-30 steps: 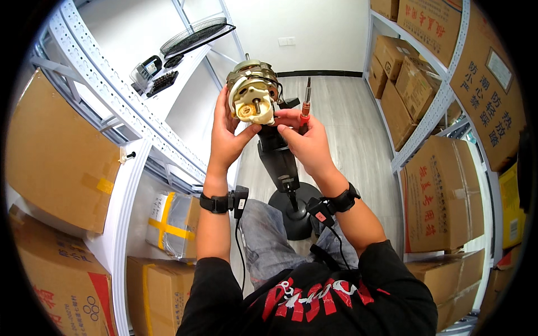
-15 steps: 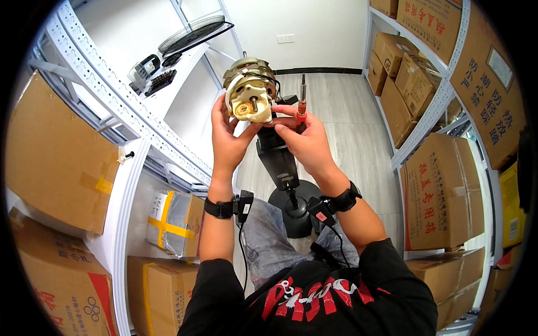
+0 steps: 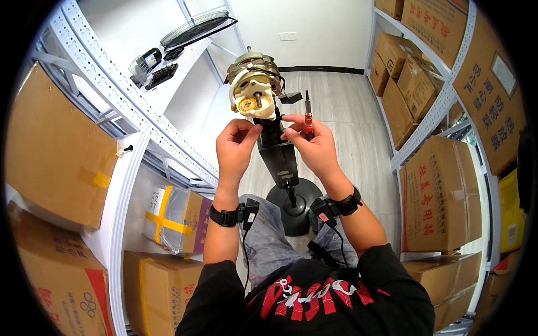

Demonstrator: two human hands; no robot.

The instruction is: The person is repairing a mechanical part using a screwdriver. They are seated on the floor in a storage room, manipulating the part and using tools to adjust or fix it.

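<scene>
The bare fan motor, with a cream gear housing and a metal shaft in front, sits atop a black fan stand. Just below the housing, at the left side of the stand's neck, is my left hand. Its thumb and curled fingers come together there; whether they pinch something small cannot be made out. Opposite, my right hand holds a screwdriver with a red handle, its metal shank pointing up. The thumb and forefinger of that hand reach toward the neck's right side.
A round black base stands on the floor between my legs. On the left shelf lie a fan grille and dark fan parts. Cardboard boxes fill the racks on both sides. Cables hang from my wrist straps.
My left hand has let go of the cream gear housing and dropped to the stand's neck. My right hand, with the screwdriver, has moved slightly lower and to the right.
</scene>
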